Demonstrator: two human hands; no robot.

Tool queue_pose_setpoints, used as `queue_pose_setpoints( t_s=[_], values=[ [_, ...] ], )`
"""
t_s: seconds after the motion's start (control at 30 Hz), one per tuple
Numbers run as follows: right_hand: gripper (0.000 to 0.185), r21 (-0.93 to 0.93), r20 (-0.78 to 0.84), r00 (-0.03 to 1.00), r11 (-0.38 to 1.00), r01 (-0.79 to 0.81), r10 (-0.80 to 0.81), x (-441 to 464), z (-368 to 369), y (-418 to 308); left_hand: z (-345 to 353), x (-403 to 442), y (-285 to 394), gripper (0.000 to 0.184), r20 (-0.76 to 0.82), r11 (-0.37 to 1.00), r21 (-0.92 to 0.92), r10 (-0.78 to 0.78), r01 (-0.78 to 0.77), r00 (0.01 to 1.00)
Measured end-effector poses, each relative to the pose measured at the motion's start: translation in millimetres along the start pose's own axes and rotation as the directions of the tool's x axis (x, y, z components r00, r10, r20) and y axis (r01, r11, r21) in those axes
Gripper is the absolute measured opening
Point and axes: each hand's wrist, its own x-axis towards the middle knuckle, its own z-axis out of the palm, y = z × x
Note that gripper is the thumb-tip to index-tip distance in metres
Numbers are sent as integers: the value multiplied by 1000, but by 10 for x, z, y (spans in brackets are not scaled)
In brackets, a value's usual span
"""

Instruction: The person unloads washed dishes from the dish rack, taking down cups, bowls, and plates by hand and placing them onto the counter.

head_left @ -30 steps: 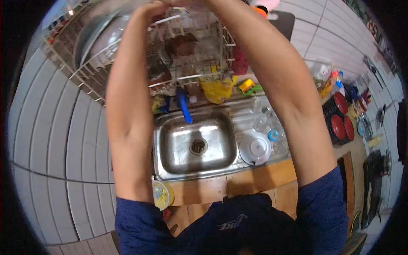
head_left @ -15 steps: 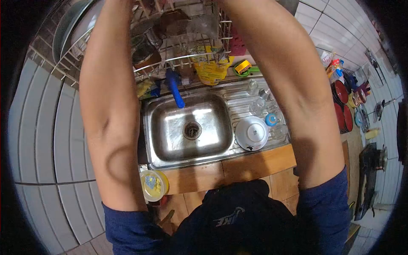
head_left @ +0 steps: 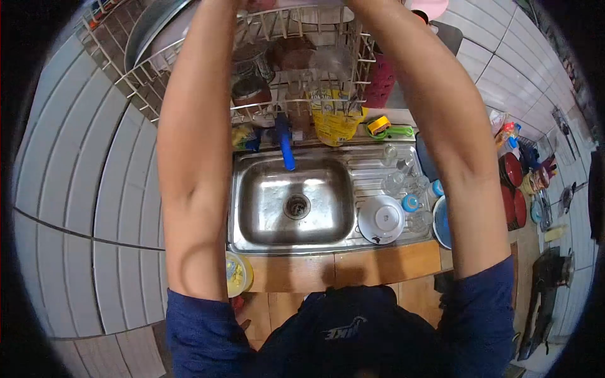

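Note:
Both my forearms reach up over the sink, and my left hand and right hand lie beyond the top edge of the view. The arms extend toward a white wire dish rack point(head_left: 365, 82) mounted above the sink. Glass jars point(head_left: 251, 88) and a large round metal pan point(head_left: 140, 39) stand in the rack. Part of a pale dish point(head_left: 318, 16) shows at the top edge between my wrists; whether my hands touch it is hidden.
Below is a steel sink point(head_left: 268, 220) with a blue tap point(head_left: 285, 148). An upturned white bowl point(head_left: 382, 217), glasses point(head_left: 394, 183) and a blue-capped bottle point(head_left: 411, 203) occupy the drainboard. A yellow pouch point(head_left: 337, 126) hangs behind; a yellow tub point(head_left: 244, 277) sits front left.
The view has shifted, so the sink and rack appear lower and further right. More of the rack's upper part and a blue-rimmed dish by my right arm now show.

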Motion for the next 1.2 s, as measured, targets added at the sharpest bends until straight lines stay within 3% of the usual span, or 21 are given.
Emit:
queue_pose_setpoints(
  t_s=[0.07, 0.1, 0.13, 0.2, 0.27, 0.3, 0.33, 0.37, 0.4, 0.47, 0.5, 0.53, 0.6, 0.67, 0.73, 0.77, 0.8, 0.87, 1.0, 1.13, 1.2],
  values=[
    [91, -74, -132, 990, 996, 49, -58, 41, 125, 55, 146, -169, 57, 42, -108, 997, -72, 6, -14, 994],
    [89, -114, -196, 976, 991, 70, -92, 68, 174, 76, 62, -74, 18, 44, -7, 993, -114, -43, 42, 999],
    [88, -152, -255, 959, 984, 90, -127, 97, 226, 98, 124, 59, -55, 45, -155, 987, -155, -61, 37, 986],
    [86, -191, -313, 934, 975, 114, -170, 71, 232, 71, 39, 49, -47, 45, -29, 992, -123, -27, 23, 999],
    [86, -111, -475, 875, 993, 50, -97, 36, 256, 53, -76, 52, -24, 44, 22, 991, -129, -32, 35, 999],
    [86, -110, -475, 875, 993, 52, -99, 79, 196, 50, -104, 57, -27, 43, 81, 990, -134, -35, 46, 996],
    [88, -94, -199, 980, 996, -1, -18, 123, 26, 9, -79, 37, -37, 43, 79, 990, -133, -34, 44, 996],
    [91, -95, 95, 993, 994, -58, 67, 114, -127, -59, -32, 8, -39, 43, -66, 986, -165, -1, -10, 998],
    [91, -95, 92, 993, 994, -58, 67, 28, -176, -112, 13, -23, -40, 44, -208, 980, -189, 27, -67, 978],
    [87, -162, -84, 992, 983, 82, -96, -269, -247, -277, 131, -375, 92, 43, -295, 972, -227, -13, -57, 955],
    [81, -92, -322, 886, 942, 322, -334, -193, -31, -129, 159, -485, 144, 42, -378, 962, -267, -58, -49, 924],
    [81, -93, -325, 886, 943, 319, -331, -200, -19, -159, 149, -477, 122, 42, -377, 963, -265, -54, -51, 925],
    [78, -256, -488, 819, 947, 195, -301, -265, -20, -315, 66, -420, -41, 42, -341, 848, -454, 118, -274, 932],
    [80, -188, -493, 833, 966, 178, -250, -474, -80, -485, -125, -336, -196, 41, -250, 838, -457, 201, -298, 947],
    [85, -49, -492, 857, 988, 149, -154, -597, -199, -600, -72, -480, -90, 44, -409, 841, -422, 157, -339, 899],
    [94, -5, -358, 910, 975, 224, -211, -455, -212, -547, -224, -380, -277, 44, -486, 893, -359, 69, -271, 871],
    [99, 24, -464, 870, 979, 201, -167, -491, -134, -565, -246, -370, -284, 44, -480, 889, -354, 92, -289, 873],
    [89, -108, -530, 837, 990, 92, -135, -658, -156, -711, -200, -473, -267, 43, -517, 843, -455, 13, -287, 856],
    [83, -138, -593, 798, 990, 37, -112, -452, 39, -761, -224, -660, -232, 41, -479, 750, -565, 40, -343, 877],
    [95, -207, -527, 804, 959, 192, -274, -561, -18, -763, -387, -812, -316, 45, -321, 647, -712, 48, -274, 946],
    [109, -65, -649, 643, 872, 486, -406, -486, 4, -639, -425, -855, -361, 42, -359, 572, -751, 66, -330, 931]
  ],
)
